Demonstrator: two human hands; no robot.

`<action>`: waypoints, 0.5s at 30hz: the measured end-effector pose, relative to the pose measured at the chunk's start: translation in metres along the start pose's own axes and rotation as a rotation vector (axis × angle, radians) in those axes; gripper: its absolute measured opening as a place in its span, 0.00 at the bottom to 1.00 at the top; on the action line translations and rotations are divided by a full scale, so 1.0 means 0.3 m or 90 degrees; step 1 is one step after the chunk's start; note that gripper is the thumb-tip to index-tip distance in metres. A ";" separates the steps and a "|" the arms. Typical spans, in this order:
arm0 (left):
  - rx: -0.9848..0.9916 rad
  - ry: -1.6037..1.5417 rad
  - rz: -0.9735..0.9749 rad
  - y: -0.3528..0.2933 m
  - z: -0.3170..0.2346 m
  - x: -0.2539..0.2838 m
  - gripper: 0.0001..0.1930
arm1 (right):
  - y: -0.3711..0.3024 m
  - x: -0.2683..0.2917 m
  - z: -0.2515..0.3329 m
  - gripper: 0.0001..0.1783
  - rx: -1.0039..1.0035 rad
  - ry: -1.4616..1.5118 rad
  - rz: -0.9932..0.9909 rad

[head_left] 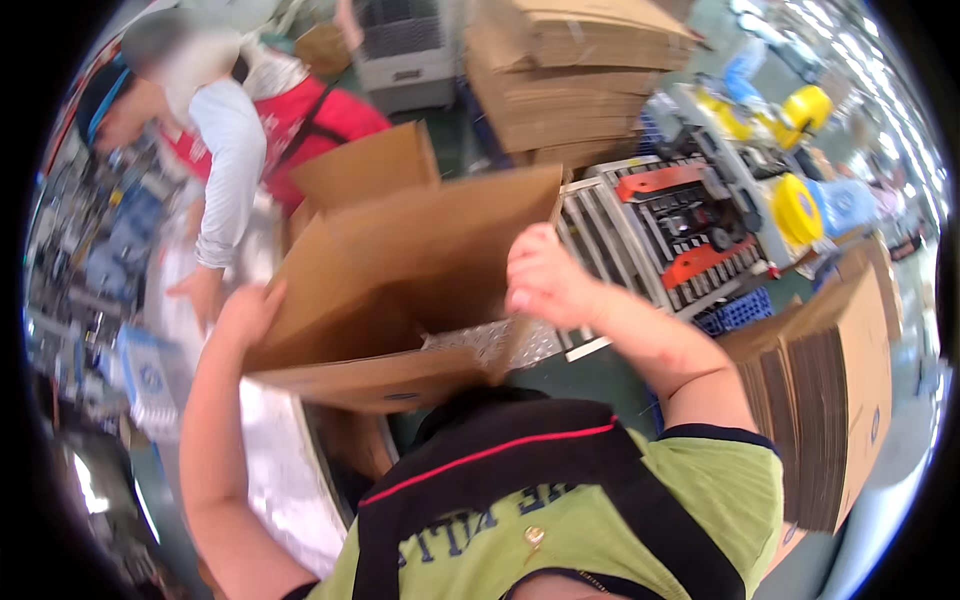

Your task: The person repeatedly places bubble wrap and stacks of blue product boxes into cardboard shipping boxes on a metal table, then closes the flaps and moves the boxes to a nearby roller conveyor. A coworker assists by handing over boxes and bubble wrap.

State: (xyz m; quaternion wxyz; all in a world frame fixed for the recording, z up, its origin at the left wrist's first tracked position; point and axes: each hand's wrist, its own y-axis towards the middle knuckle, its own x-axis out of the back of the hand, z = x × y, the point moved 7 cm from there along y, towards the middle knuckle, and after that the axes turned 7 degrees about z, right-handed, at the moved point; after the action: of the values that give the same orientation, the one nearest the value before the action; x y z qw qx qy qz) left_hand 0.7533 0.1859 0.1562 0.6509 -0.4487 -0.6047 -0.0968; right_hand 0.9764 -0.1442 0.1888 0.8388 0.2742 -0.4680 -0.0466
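I hold a brown cardboard box (pixel 400 270) tilted in front of my chest, its flaps folded outward. My left hand (pixel 245 310) presses flat against the box's left side. My right hand (pixel 540 275) grips the box's right edge near the top corner, fingers curled over it. A silvery padded sheet (pixel 480 342) shows at the box's lower opening.
A co-worker in a red apron (pixel 290 120) bends over the shiny table (pixel 285 480) at the left. Flat cardboard stacks stand at the back (pixel 570 80) and at the right (pixel 830 420). A taping machine (pixel 690 220) with yellow rolls sits right of the box.
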 end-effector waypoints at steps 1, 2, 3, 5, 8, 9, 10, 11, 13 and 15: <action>-0.245 -0.086 -0.001 0.043 -0.119 -0.045 0.22 | 0.058 -0.005 0.001 0.15 0.027 0.094 0.073; -0.165 -0.165 0.204 0.018 -0.293 -0.179 0.24 | 0.088 -0.103 -0.008 0.20 0.061 0.099 0.183; -0.057 -0.213 0.393 -0.025 -0.457 -0.315 0.27 | 0.086 -0.239 -0.015 0.21 0.056 0.074 0.332; -0.161 0.047 0.417 -0.034 -0.564 -0.563 0.49 | -0.061 -0.565 -0.073 0.23 0.052 -0.099 0.688; -0.497 -0.067 0.579 -0.238 -0.661 -0.563 0.48 | -0.387 -0.787 -0.325 0.24 -0.090 -0.102 0.823; -0.524 -0.136 0.558 -0.277 -0.653 -0.558 0.42 | -0.446 -0.781 -0.368 0.25 -0.139 -0.084 0.835; -0.548 -0.203 0.537 -0.323 -0.642 -0.548 0.37 | -0.441 -0.775 -0.369 0.23 -0.147 -0.058 0.941; -0.487 -0.132 0.553 -0.291 -0.650 -0.514 0.37 | -0.337 -0.720 -0.342 0.17 -0.139 0.064 0.814; -0.312 0.006 0.403 -0.131 -0.636 -0.416 0.37 | 0.030 -0.386 -0.227 0.12 0.012 0.063 0.437; -0.304 0.134 -0.190 -0.003 -0.555 -0.442 0.45 | 0.259 -0.109 -0.271 0.26 0.100 -0.281 0.197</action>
State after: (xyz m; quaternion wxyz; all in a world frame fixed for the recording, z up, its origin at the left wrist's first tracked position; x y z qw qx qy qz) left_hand 0.8363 0.0133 0.0631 0.5649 -0.4824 -0.5534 -0.3768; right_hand 1.0103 -0.0337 0.1696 0.6898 0.2470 -0.6780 0.0599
